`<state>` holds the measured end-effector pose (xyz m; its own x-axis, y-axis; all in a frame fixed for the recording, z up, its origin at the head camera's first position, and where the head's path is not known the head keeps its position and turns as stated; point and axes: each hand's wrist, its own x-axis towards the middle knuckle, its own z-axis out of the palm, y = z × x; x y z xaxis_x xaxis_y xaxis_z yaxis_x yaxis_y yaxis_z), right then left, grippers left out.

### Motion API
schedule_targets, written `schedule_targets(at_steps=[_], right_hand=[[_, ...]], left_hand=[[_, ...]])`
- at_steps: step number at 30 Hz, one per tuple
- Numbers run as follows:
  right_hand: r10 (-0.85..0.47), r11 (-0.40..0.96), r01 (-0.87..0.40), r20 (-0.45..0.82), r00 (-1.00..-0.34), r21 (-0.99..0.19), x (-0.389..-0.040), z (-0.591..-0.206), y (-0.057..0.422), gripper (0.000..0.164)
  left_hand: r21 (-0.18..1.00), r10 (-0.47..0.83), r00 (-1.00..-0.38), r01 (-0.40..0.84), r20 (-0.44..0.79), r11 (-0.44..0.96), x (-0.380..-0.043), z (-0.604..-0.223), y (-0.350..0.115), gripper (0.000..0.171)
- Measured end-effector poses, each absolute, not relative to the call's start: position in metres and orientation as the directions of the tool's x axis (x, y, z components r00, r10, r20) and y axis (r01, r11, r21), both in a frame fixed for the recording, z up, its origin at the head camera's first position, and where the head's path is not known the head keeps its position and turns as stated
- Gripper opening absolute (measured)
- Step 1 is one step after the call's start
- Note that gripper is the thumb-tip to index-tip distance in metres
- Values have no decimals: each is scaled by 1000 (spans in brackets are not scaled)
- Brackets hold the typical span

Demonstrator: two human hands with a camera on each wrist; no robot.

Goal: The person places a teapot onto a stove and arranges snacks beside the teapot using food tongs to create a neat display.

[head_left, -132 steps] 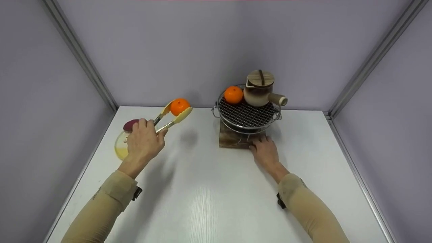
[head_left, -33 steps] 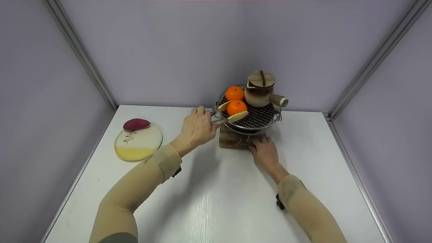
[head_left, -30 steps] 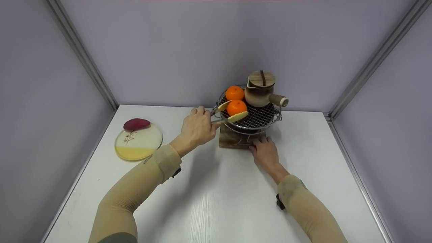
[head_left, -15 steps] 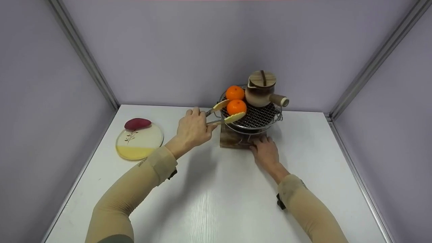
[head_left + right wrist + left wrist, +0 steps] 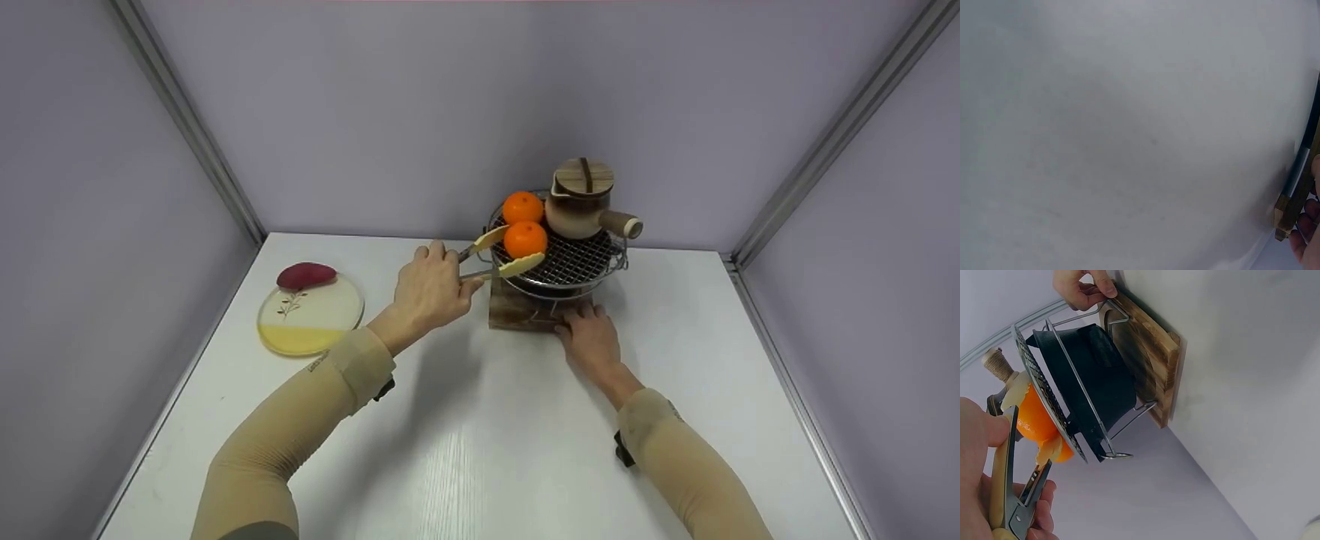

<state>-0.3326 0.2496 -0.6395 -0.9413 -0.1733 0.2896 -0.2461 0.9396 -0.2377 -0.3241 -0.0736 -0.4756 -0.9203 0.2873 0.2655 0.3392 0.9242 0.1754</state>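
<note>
My left hand grips tongs with yellow scalloped tips. The tips stand spread on either side of the front tangerine, which sits on the round wire grill rack. Behind it, a second tangerine lies close against it. A small clay teapot with a wooden lid and side handle stands beside them. Under the rack, a dark bowl-shaped stove in a wire frame rests on a wooden board. My right hand holds the board's front right corner, fingers curled at its edge.
On the left stands a round cream and yellow plate with a leafy sprig pattern. A purple-red sweet potato lies across its back rim. Grey-lilac walls enclose the white table at the back and sides.
The tongs carried the front tangerine from above the plate side over to the rack. Since then the tips have spread and drawn back slightly leftward. My right hand has kept its place.
</note>
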Motion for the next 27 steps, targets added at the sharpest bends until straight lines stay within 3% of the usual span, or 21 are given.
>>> schedule_targets(at_steps=[17,27], right_hand=[[-158,939,-226,260,-953,-259,-333,-641,249,29],[-189,933,-286,379,-906,-218,-333,-644,250,29]], left_hand=[[197,291,-917,349,272,916,-326,-478,-69,57],[187,279,-922,334,269,924,-324,-478,-73,60]])
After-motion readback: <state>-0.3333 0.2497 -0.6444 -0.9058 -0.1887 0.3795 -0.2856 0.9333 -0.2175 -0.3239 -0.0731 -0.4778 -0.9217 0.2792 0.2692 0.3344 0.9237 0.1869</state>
